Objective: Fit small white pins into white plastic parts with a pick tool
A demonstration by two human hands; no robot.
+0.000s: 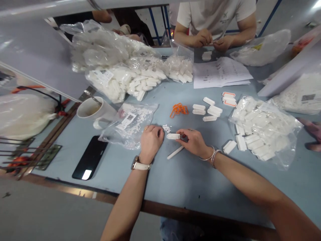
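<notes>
My right hand pinches the right end of a white plastic piece just above the table. Close to its left, my left hand rests with curled fingers beside a small heap of tiny white parts; whatever its fingertips hold is too small to make out. Below the held piece lies a white stick. Orange frames are piled beyond my hands. Several white pieces lie to the right of them, and a short stack with orange edging sits farther right.
A bag of tiny parts, a mug and a black phone are at left. Large bags of white pieces stand behind, another bag at right. Across the table, a person works near paper sheets.
</notes>
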